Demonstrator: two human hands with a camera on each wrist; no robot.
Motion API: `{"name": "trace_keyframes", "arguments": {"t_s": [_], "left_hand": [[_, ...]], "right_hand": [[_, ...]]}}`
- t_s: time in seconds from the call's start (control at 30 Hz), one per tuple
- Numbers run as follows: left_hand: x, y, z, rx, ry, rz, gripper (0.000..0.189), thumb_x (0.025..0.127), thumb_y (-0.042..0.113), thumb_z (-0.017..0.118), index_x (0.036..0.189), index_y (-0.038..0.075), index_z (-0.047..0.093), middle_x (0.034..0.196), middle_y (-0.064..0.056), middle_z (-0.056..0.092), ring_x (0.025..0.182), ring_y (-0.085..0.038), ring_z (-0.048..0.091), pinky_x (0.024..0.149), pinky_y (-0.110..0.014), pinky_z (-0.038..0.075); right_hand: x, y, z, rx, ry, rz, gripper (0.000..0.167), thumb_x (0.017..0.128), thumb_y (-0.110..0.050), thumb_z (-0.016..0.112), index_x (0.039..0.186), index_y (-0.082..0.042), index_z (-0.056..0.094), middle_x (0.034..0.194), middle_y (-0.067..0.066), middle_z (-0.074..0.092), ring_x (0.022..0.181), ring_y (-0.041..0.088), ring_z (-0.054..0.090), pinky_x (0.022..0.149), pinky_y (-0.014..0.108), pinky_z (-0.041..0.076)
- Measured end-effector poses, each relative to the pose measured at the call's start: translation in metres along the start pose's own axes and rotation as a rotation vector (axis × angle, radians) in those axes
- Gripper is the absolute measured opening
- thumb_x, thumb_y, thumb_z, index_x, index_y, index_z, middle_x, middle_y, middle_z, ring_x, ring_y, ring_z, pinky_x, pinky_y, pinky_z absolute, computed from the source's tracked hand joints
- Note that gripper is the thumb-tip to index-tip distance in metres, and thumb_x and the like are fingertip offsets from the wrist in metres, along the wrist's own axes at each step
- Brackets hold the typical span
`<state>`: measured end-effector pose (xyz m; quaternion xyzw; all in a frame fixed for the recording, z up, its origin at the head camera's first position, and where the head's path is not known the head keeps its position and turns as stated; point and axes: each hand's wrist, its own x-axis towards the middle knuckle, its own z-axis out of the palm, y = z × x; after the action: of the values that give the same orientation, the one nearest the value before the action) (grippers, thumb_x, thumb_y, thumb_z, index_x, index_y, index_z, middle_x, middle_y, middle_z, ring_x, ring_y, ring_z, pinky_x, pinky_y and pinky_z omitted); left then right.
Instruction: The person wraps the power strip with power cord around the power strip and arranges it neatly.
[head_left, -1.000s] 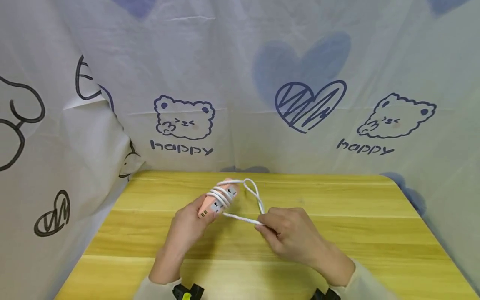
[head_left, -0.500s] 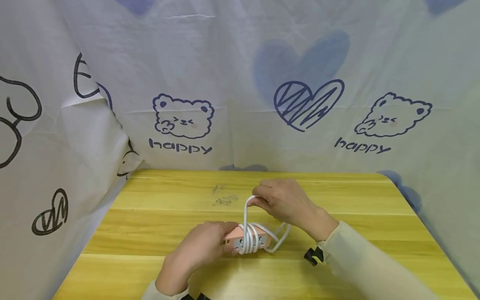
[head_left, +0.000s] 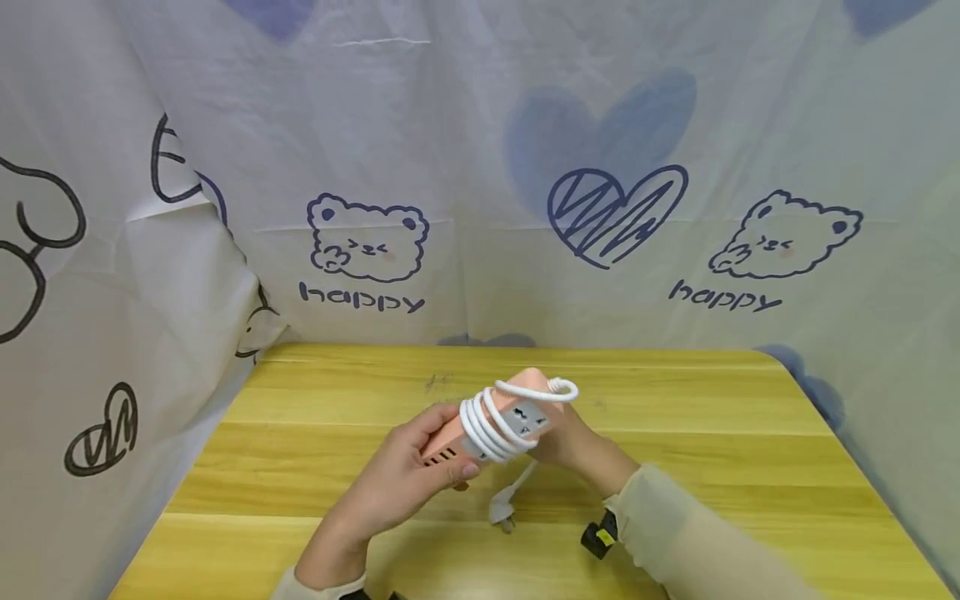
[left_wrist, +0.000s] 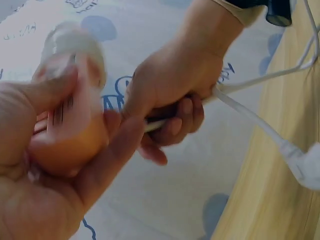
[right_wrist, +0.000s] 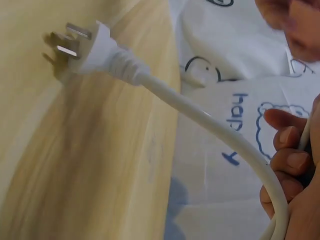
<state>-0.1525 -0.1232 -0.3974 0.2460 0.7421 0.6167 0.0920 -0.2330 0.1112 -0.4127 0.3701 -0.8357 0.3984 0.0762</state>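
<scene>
My left hand [head_left: 393, 477] grips one end of a pink power strip [head_left: 531, 380], raised and tilted above the table, its socket face toward me. White cord [head_left: 474, 421] wraps several times round its middle. Behind the far end, my right hand [head_left: 573, 442] is partly hidden in the head view. The left wrist view shows the right hand [left_wrist: 175, 85] with fingers curled round the cord. Below it hangs a white plug [head_left: 501, 507] on a short length of cord. Metal prongs stick out of the plug [right_wrist: 97, 52] in the right wrist view.
A yellow wood-grain table [head_left: 712, 467] lies beneath both hands. Dark scuff marks [head_left: 437, 382] show near its back. White cloth [head_left: 480, 167] printed with hearts and bears hangs behind the table and along its left side.
The left hand has lifted the power strip and turned its far end up. My right hand has gone from above the strip to behind it, with the plug now in view.
</scene>
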Motion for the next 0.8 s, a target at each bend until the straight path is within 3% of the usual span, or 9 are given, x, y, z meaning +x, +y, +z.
{"name": "trace_keyframes", "arguments": {"t_s": [0.07, 0.17, 0.23, 0.33, 0.4, 0.5, 0.6, 0.73, 0.8], "left_hand": [[0.002, -0.001, 0.001, -0.087, 0.076, 0.006, 0.049, 0.098, 0.013, 0.076, 0.144, 0.013, 0.057, 0.114, -0.018, 0.066, 0.089, -0.027, 0.071, 0.074, -0.041, 0.066], [0.005, -0.001, 0.002, -0.173, 0.179, -0.003, 0.052, 0.099, 0.010, 0.075, 0.144, 0.007, 0.050, 0.123, -0.022, 0.062, 0.096, -0.026, 0.070, 0.078, -0.043, 0.066], [0.006, -0.001, 0.002, -0.215, 0.226, -0.005, 0.058, 0.099, 0.009, 0.074, 0.146, 0.007, 0.041, 0.129, -0.023, 0.060, 0.098, -0.025, 0.071, 0.077, -0.043, 0.066], [0.006, 0.001, 0.001, -0.245, 0.233, 0.037, 0.065, 0.099, 0.005, 0.073, 0.152, 0.010, 0.036, 0.132, -0.022, 0.058, 0.099, -0.023, 0.071, 0.076, -0.045, 0.066], [0.003, 0.004, 0.000, -0.252, 0.212, 0.100, 0.068, 0.099, 0.002, 0.072, 0.158, 0.013, 0.038, 0.133, -0.017, 0.060, 0.099, -0.021, 0.071, 0.076, -0.045, 0.066], [-0.002, 0.010, -0.004, -0.270, 0.193, 0.228, 0.067, 0.100, -0.003, 0.068, 0.160, 0.010, 0.042, 0.137, -0.008, 0.063, 0.103, -0.016, 0.071, 0.076, -0.042, 0.067], [-0.006, 0.014, -0.010, -0.301, 0.210, 0.305, 0.070, 0.100, -0.007, 0.065, 0.162, 0.007, 0.038, 0.140, -0.005, 0.063, 0.108, -0.014, 0.070, 0.076, -0.040, 0.067], [-0.006, 0.016, -0.015, -0.290, 0.264, 0.280, 0.068, 0.100, -0.008, 0.064, 0.161, 0.010, 0.041, 0.136, -0.005, 0.063, 0.107, -0.014, 0.069, 0.076, -0.040, 0.067], [-0.005, 0.016, -0.017, -0.301, 0.300, 0.265, 0.065, 0.101, -0.007, 0.063, 0.160, 0.012, 0.043, 0.134, -0.005, 0.063, 0.106, -0.014, 0.069, 0.075, -0.041, 0.067]], "right_hand": [[-0.004, -0.005, 0.009, -0.011, 0.007, 0.034, 0.010, 0.093, 0.000, 0.069, 0.088, -0.008, 0.071, 0.077, 0.000, 0.068, 0.069, 0.013, 0.062, 0.064, 0.030, 0.057], [-0.011, -0.014, 0.016, -0.145, 0.005, 0.067, 0.009, 0.103, -0.007, 0.063, 0.097, -0.010, 0.069, 0.074, -0.003, 0.062, 0.067, 0.006, 0.054, 0.062, 0.025, 0.050], [-0.015, -0.018, 0.017, -0.218, -0.011, 0.031, 0.009, 0.104, -0.013, 0.065, 0.099, -0.009, 0.071, 0.067, -0.004, 0.058, 0.058, 0.002, 0.047, 0.054, 0.022, 0.043], [-0.019, -0.021, 0.015, -0.292, -0.037, -0.019, 0.009, 0.097, -0.017, 0.076, 0.101, -0.010, 0.071, 0.065, -0.006, 0.053, 0.055, 0.000, 0.039, 0.051, 0.018, 0.035], [-0.024, -0.020, 0.014, -0.368, -0.037, -0.016, 0.019, 0.091, -0.011, 0.081, 0.105, -0.011, 0.069, 0.074, -0.006, 0.058, 0.061, 0.003, 0.046, 0.055, 0.020, 0.040], [-0.031, -0.012, 0.010, -0.477, -0.025, 0.048, 0.033, 0.083, 0.004, 0.078, 0.110, -0.012, 0.067, 0.094, -0.001, 0.061, 0.082, 0.015, 0.058, 0.070, 0.030, 0.050], [-0.040, -0.003, 0.000, -0.596, -0.019, 0.120, 0.043, 0.083, 0.004, 0.075, 0.122, -0.011, 0.067, 0.109, 0.004, 0.062, 0.100, 0.025, 0.059, 0.084, 0.042, 0.053], [-0.048, 0.003, -0.023, -0.706, -0.075, 0.177, 0.032, 0.087, -0.016, 0.087, 0.115, -0.011, 0.073, 0.103, 0.003, 0.063, 0.093, 0.023, 0.062, 0.075, 0.041, 0.054], [-0.051, 0.006, -0.038, -0.757, -0.141, 0.187, 0.024, 0.088, -0.014, 0.086, 0.109, -0.013, 0.076, 0.096, 0.001, 0.063, 0.086, 0.022, 0.060, 0.070, 0.040, 0.052]]}}
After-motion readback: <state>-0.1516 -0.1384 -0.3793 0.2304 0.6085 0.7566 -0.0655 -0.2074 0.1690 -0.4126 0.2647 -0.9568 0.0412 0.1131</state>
